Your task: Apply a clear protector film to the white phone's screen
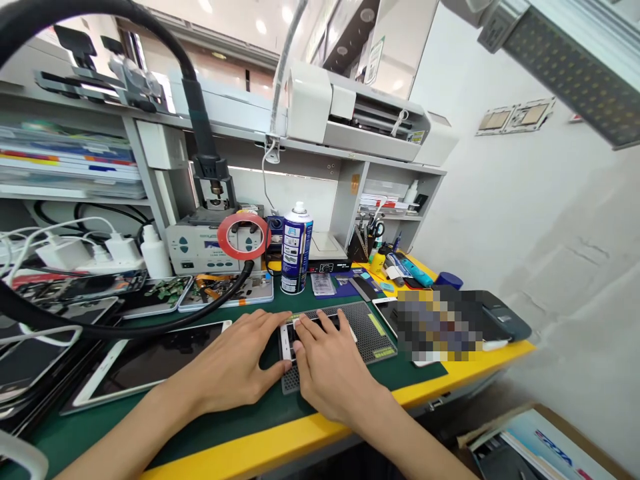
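Observation:
A white-framed smartphone [287, 344] with a dark screen lies on a grey perforated mat [376, 333]. My left hand [239, 365] is at its left end, thumb and index finger on either side of that end, steadying it. Across the screen rests my right hand [333, 373], fingers spread and extended, thumb near the phone's lower edge. Much of the phone is hidden under this hand. Whether something small lies beneath the right fingertips I cannot tell.
A white tablet [150, 360] lies left of my hands. Behind them stand a blue spray can [297, 250], a red tape roll [244, 235] and a tray of parts [255, 289]. A black hose [150, 331] loops across the left. More devices and a blurred patch are at right.

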The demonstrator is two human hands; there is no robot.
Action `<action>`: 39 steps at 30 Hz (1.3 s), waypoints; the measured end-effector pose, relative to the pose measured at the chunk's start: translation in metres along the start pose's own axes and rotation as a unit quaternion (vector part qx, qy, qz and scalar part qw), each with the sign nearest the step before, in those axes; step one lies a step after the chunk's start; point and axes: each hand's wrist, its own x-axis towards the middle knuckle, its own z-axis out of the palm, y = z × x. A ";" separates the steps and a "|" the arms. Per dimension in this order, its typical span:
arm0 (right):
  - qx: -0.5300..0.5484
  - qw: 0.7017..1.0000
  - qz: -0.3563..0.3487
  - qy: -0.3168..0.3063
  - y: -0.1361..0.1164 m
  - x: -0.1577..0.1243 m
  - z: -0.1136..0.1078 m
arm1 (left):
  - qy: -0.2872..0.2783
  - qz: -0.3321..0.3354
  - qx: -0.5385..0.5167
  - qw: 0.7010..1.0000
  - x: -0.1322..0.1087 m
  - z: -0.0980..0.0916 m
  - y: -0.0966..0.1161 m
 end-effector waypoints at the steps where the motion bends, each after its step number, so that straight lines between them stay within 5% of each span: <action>1: -0.001 1.000 0.000 0.002 -0.001 0.000 0.000 | -0.004 -0.002 0.001 1.000 0.000 -0.001 0.001; 8: -0.005 1.000 -0.005 -0.009 -0.005 -0.027 -0.001 | -0.024 -0.015 0.012 1.000 -0.001 -0.002 0.000; 15: -0.011 0.996 -0.025 -0.089 -0.008 -0.049 -0.011 | -0.031 -0.022 0.000 0.999 -0.002 -0.003 0.002; 22: 0.004 0.999 -0.016 -0.041 -0.009 -0.033 -0.007 | -0.058 -0.038 0.007 0.998 -0.001 -0.003 0.002; 31: 0.013 0.999 -0.033 0.001 -0.010 0.006 0.001 | -0.019 0.003 0.017 1.000 -0.001 -0.001 0.001; 39: -0.005 0.999 -0.044 0.014 -0.014 0.009 0.003 | 0.026 0.017 0.014 0.999 0.000 0.003 -0.002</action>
